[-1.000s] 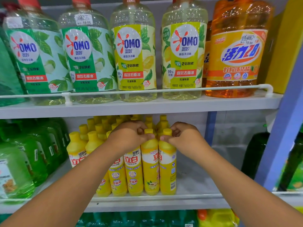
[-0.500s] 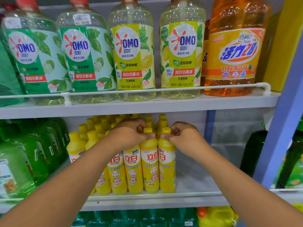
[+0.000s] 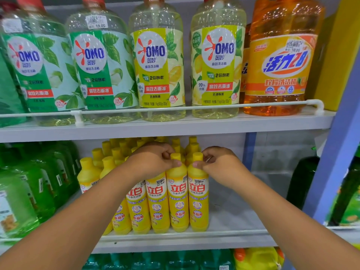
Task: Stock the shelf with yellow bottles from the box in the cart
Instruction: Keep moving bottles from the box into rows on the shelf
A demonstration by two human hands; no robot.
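on the middle shelf: a block of upright yellow bottles point(image 3: 159, 201) stands in rows from the front edge back toward the wall, red-lettered labels facing out.
shelf point(image 3: 233, 221): white board, bare to the right of the yellow block.
left hand point(image 3: 153, 162): fingers curled, thumb and fingertips pinching the neck of the second bottle from the right point(image 3: 178, 193) in the front row, just under its cap.
right hand point(image 3: 220, 164): fingers curled, thumb and fingertips pinching the neck of the rightmost front bottle point(image 3: 198, 193), just under its cap.
held bottles: both upright, bases on the shelf near the front edge, sides touching each other.
rest of front row: more yellow bottles to the left, partly hidden behind the left forearm.
left of the block: green bottles point(image 3: 29, 191) on the same shelf, blurred.
upper shelf: two green-label omo bottles point(image 3: 97, 71), two yellow-label omo bottles point(image 3: 159, 67), one orange bottle point(image 3: 280, 61), all behind a white rail point(image 3: 175, 109).
right side: blue upright post point(image 3: 335, 162); dark green bottles point(image 3: 302, 182) beside it.
lower shelf: teal bottles and a yellow jug point(image 3: 257, 258), tops only.
box and cart: not in view.
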